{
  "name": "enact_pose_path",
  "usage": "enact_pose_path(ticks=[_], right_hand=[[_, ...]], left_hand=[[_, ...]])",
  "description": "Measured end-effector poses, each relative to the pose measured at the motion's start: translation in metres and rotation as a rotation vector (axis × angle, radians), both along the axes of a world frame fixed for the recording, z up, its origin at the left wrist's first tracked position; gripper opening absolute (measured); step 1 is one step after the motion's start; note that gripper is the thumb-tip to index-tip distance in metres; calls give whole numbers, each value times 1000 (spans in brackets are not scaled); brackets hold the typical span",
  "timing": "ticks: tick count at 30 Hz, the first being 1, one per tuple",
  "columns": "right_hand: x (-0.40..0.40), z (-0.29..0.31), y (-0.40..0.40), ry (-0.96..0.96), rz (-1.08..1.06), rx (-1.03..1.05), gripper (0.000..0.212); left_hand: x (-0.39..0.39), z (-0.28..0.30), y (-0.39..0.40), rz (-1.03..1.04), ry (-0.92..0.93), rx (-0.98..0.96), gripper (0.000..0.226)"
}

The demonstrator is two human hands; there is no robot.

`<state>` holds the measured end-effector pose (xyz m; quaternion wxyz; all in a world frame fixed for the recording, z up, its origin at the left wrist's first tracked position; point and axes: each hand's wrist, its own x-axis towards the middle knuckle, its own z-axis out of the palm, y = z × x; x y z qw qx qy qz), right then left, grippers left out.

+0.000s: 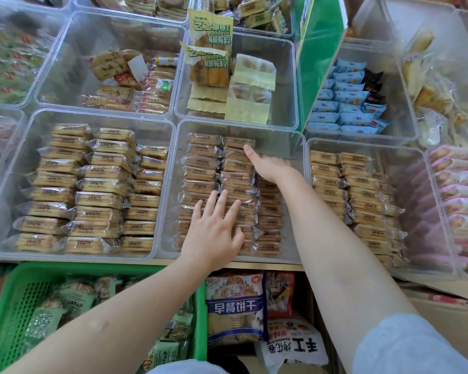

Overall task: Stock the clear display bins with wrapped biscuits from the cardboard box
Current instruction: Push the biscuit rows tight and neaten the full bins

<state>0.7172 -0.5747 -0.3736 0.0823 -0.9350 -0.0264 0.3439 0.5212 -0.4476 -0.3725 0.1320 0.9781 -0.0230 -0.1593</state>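
Observation:
A clear display bin (292,147) in the middle of the front row holds rows of brown wrapped biscuits (203,160). My left hand (214,228) lies flat on the near biscuit packs, fingers straight and spread. My right hand (268,164) reaches deeper into the same bin at the right column of packs. Its thumb points up and its fingers are hidden behind the hand, so I cannot tell what they hold. A cardboard box (443,309) shows at the lower right, its inside out of sight.
Clear bins left (162,130) and right (416,155) hold the same kind of biscuits. Bins behind hold yellow packs (250,85) and blue packs (346,103). A green basket (19,292) of snack bags stands below, beside large bagged biscuits (235,306). Pink packs (459,190) lie far right.

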Motion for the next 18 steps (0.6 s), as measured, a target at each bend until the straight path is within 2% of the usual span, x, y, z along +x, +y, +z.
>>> enact_pose_path(ticks=[3, 5, 7, 10, 15, 18], right_hand=[[-22, -2, -10, -156, -29, 108, 105], [-50, 0, -20, -172, -118, 215, 113], [-83, 3, -29, -103, -244, 302, 115], [-127, 8, -36, 61, -352, 303, 102], [-139, 37, -41, 95, -321, 419, 78], [-135, 53, -52, 107, -404, 409, 79]], left_hand=[[0, 0, 0, 0, 0, -2, 66], [0, 0, 0, 0, -6, -7, 65], [0, 0, 0, -2, -12, -9, 65], [-1, 0, 0, -4, -14, -7, 65], [-1, -2, -1, 4, -19, -9, 65], [-1, -4, -1, 11, -18, -7, 64]])
